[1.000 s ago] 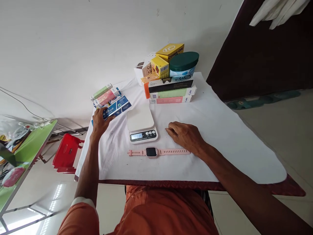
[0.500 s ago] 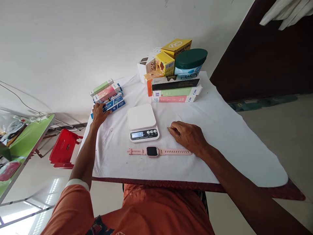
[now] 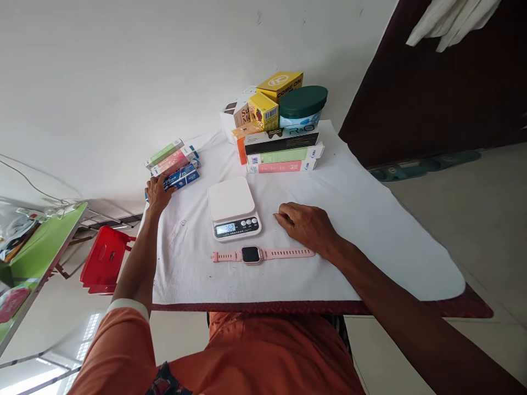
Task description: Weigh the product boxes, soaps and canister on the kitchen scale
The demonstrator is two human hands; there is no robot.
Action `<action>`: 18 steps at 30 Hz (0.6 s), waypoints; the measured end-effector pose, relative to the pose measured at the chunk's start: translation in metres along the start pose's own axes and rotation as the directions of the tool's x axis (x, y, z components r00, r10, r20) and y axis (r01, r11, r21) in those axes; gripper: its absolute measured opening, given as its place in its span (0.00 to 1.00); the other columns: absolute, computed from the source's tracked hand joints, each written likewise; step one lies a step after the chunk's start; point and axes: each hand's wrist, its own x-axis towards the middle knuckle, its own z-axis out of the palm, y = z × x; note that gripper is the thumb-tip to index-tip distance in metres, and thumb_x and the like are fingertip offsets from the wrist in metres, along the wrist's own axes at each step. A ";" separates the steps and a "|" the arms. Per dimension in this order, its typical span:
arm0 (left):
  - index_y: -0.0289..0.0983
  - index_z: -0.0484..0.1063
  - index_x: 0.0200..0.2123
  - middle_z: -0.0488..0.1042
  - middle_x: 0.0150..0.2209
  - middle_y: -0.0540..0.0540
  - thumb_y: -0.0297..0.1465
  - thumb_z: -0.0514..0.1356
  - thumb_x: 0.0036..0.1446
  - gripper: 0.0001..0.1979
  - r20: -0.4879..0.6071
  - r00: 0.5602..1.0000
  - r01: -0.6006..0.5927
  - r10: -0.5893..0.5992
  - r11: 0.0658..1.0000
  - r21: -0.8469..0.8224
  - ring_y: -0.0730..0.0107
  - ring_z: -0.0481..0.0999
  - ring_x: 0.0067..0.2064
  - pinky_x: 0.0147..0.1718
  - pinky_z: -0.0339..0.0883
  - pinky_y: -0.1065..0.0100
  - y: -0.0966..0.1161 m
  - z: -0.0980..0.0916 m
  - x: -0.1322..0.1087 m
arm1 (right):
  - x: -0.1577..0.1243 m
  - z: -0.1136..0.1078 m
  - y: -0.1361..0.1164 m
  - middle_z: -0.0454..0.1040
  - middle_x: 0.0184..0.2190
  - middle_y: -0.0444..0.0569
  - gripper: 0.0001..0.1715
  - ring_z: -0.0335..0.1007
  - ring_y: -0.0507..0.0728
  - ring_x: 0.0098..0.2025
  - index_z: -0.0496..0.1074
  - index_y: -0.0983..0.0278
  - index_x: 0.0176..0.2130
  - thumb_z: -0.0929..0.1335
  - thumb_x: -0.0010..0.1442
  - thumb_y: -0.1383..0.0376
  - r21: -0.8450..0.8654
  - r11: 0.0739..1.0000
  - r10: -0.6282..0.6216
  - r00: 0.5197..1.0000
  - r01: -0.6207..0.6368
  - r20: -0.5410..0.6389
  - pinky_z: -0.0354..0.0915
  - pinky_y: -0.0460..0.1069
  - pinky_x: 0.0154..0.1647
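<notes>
My left hand (image 3: 158, 193) is at the far left of the table, its fingers and thumb around the near end of a long blue box (image 3: 185, 178). Right behind that box lie a pink-and-white box (image 3: 175, 160) and a green-and-white box (image 3: 163, 153). My right hand (image 3: 307, 224) rests on the white cloth with its fingers curled in, and nothing shows in them. Between the hands stands a white digital kitchen scale (image 3: 231, 200), its plate bare and its display lit, apparently reading 362. In front of it a pink-strapped smartwatch (image 3: 251, 254) lies stretched out flat.
At the back, stacked long boxes (image 3: 282, 165) lie before an orange box (image 3: 242, 137), yellow boxes (image 3: 263, 111) and a tub with a dark green lid (image 3: 303, 101). A red chair (image 3: 102, 258) and a green table (image 3: 41, 247) stand to the left. A wall borders the far side.
The camera view has shifted slightly, so the table's things appear further left. My left hand stays at the blue box, and my right hand keeps its place on the cloth.
</notes>
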 end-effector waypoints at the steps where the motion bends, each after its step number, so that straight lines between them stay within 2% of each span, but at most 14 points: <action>1: 0.42 0.70 0.61 0.67 0.62 0.31 0.40 0.64 0.60 0.27 -0.002 1.000 0.008 -0.008 1.000 -0.001 0.37 0.65 0.64 0.60 0.59 0.43 0.002 -0.001 -0.001 | 0.000 0.000 0.000 0.74 0.26 0.47 0.18 0.62 0.52 0.25 0.69 0.62 0.29 0.61 0.70 0.62 0.000 1.000 0.002 1.000 -0.002 0.003 0.48 0.48 0.28; 6: 0.41 0.70 0.61 0.67 0.61 0.31 0.39 0.66 0.58 0.27 -0.038 0.999 -0.027 0.026 1.000 -0.001 0.37 0.66 0.63 0.60 0.61 0.44 0.019 -0.008 -0.007 | 0.001 -0.001 -0.002 0.73 0.25 0.46 0.19 0.61 0.52 0.25 0.69 0.63 0.29 0.61 0.70 0.63 -0.001 1.000 0.005 1.000 -0.005 0.005 0.48 0.48 0.28; 9: 0.42 0.70 0.60 0.70 0.59 0.34 0.40 0.66 0.60 0.26 -0.151 0.971 -0.196 0.188 0.980 -0.043 0.40 0.68 0.62 0.59 0.63 0.44 0.042 -0.014 -0.005 | 0.001 0.000 -0.002 0.72 0.25 0.46 0.18 0.60 0.52 0.25 0.70 0.63 0.29 0.61 0.70 0.63 -0.007 1.000 0.004 1.000 -0.004 -0.007 0.47 0.48 0.27; 13: 0.41 0.71 0.58 0.73 0.55 0.37 0.43 0.66 0.62 0.24 -0.251 0.843 -0.519 0.476 0.842 -0.148 0.47 0.71 0.59 0.58 0.67 0.49 0.090 -0.020 0.000 | 0.002 -0.002 -0.003 0.73 0.25 0.47 0.19 0.60 0.52 0.25 0.70 0.63 0.29 0.61 0.70 0.63 -0.028 0.999 0.023 1.000 -0.023 0.021 0.46 0.48 0.27; 15: 0.41 0.71 0.58 0.73 0.54 0.38 0.43 0.65 0.63 0.23 -0.259 0.782 -0.615 0.567 0.770 -0.173 0.50 0.73 0.57 0.57 0.68 0.51 0.117 -0.022 -0.001 | 0.002 -0.003 -0.004 0.74 0.26 0.47 0.18 0.61 0.52 0.26 0.71 0.64 0.30 0.61 0.70 0.63 -0.043 0.999 0.033 0.998 -0.031 0.045 0.47 0.48 0.27; 18: 0.39 0.71 0.58 0.74 0.54 0.37 0.42 0.65 0.64 0.23 -0.227 0.721 -0.692 0.655 0.699 -0.183 0.52 0.74 0.55 0.56 0.69 0.53 0.156 -0.023 -0.008 | 0.003 -0.006 -0.007 0.75 0.27 0.48 0.18 0.63 0.52 0.27 0.71 0.64 0.30 0.61 0.71 0.64 -0.062 0.998 0.029 0.997 -0.025 0.076 0.46 0.48 0.27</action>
